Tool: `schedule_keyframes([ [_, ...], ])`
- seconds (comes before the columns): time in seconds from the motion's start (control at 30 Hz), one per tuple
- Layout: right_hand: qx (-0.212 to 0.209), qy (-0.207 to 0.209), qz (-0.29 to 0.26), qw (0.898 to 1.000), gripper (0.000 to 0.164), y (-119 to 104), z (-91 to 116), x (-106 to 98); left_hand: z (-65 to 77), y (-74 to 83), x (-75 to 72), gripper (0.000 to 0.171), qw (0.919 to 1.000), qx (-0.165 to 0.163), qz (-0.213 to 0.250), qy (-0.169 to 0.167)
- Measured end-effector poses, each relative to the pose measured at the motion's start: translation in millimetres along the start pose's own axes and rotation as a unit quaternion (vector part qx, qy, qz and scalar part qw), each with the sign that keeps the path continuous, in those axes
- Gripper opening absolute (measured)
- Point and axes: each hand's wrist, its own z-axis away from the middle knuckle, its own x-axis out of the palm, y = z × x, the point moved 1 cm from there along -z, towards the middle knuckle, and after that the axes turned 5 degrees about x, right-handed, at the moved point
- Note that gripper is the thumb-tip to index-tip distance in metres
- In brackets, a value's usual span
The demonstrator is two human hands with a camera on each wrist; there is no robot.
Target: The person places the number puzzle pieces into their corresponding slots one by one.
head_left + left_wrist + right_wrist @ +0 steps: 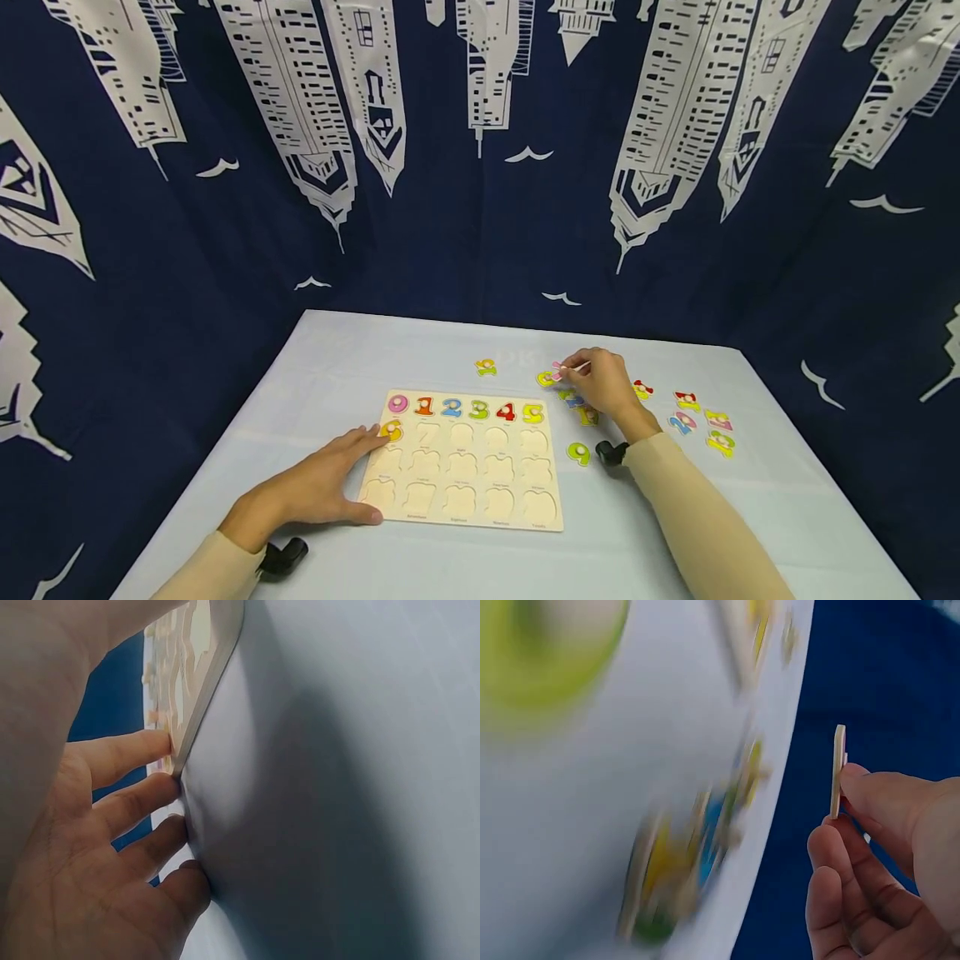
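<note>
In the head view, a wooden number puzzle board [520, 522] lies on the table, its top row filled with coloured numbers 0 to 5. A yellow-orange 6 piece [392, 430] sits at the left of the second row. My left hand [318, 482] rests at the board's left edge with fingers spread, the index fingertip touching near the 6. Raised above the far right part of the table, my right hand [603, 382] pinches a thin pink puzzle piece [557, 372] between thumb and fingers. The right wrist view shows this piece [837, 772] edge-on, so its number cannot be read.
Under and beside the right hand lie loose pieces, including a blue one [572, 399]. A green 9 piece [578, 453] lies right of the board. Several more, among them a pink-and-blue 20 piece [682, 422], lie farther right. A yellow-green piece [486, 367] lies behind the board.
</note>
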Motion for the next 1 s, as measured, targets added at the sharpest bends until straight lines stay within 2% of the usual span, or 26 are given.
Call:
schedule_keyframes([
  [0.17, -0.061, -0.011, -0.019, 0.998, 0.008, -37.5, 16.0, 15.4, -1.2, 1.4, -0.6, 0.118, 1.0, -0.002, -0.001, -0.001],
  [0.27, -0.082, -0.025, -0.033, 0.996, 0.006, -59.6, 26.3, 26.5, -1.8, 2.0, -0.5, 0.118, 1.0, -0.002, -0.003, -0.001],
  [0.53, -0.134, -0.093, -0.051, 0.985, 0.006, -108.7, 44.7, 61.2, -3.4, 3.2, -0.3, 0.119, 0.9999, -0.004, -0.009, -0.004],
  [0.73, -0.182, -0.145, -0.03, 0.972, 0.01, -134.3, 50.2, 83.9, -4.6, 4.8, -2.6, 0.118, 1.0, -0.006, -0.003, -0.006],
  [1.0, -0.184, -0.174, -0.006, 0.967, 0.004, -153.2, 51.7, 105.0, -4.4, 6.2, -2.5, 0.118, 0.9999, -0.008, 0.001, -0.01],
])
